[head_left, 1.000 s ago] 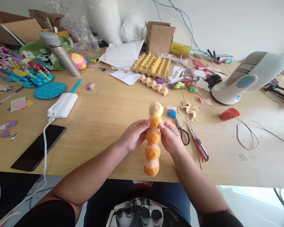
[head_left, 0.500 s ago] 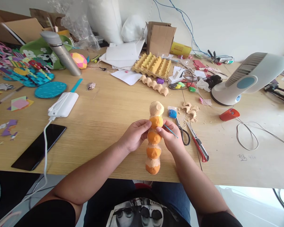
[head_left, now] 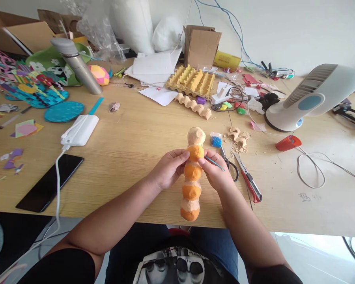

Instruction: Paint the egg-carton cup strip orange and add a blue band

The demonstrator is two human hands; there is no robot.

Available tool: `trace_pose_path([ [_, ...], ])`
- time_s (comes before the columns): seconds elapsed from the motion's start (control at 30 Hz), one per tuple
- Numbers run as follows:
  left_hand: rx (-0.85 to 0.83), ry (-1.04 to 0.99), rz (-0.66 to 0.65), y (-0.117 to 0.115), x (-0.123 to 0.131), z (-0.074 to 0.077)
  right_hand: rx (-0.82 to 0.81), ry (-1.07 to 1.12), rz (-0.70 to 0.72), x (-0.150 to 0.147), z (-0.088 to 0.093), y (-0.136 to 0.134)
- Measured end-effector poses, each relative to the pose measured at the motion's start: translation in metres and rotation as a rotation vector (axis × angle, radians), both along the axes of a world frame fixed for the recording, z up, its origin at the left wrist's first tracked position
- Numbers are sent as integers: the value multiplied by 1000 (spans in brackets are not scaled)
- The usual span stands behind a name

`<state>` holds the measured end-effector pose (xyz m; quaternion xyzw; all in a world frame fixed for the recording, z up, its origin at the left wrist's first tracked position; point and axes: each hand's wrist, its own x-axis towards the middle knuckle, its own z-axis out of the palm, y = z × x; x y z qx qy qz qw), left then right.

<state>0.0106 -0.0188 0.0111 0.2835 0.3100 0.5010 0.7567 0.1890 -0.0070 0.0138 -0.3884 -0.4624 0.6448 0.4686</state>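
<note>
Both hands hold a strip of egg-carton cups (head_left: 192,192) upright in front of me, above the table's front edge. Orange clay covers parts of its lower cups, while the top cup is bare and cream-coloured. My left hand (head_left: 172,167) pinches the strip from the left at the second cup, fingers partly behind it. From the right, my right hand (head_left: 214,169) presses its thumb on the same cup. A thin blue stick (head_left: 214,162) also rests in the right hand, pointing down to the right.
Right of the hands lie scissors (head_left: 231,165), a red utility knife (head_left: 250,181), a packet of blue clay (head_left: 215,140) and carton scraps (head_left: 239,138). Farther back are a yellow egg tray (head_left: 192,81) and a white fan (head_left: 310,96). At left lie a phone (head_left: 50,183) and a power bank (head_left: 79,130).
The right thumb has shifted slightly on the second cup. The strip's lower end has tilted a little to the left and down. Both hands keep their hold.
</note>
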Motion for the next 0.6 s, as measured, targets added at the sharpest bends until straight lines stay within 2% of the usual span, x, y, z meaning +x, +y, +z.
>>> trace_pose_path([
  [0.27, 60, 153, -26, -1, -3, 1, -221, 213, 85, -3, 1, -2],
  [0.4, 91, 233, -7, -3, -1, 0, -248, 232, 81, -4, 4, -5],
  [0.6, 38, 215, 5, -2, 2, 0, -267, 253, 33, -4, 5, -4],
])
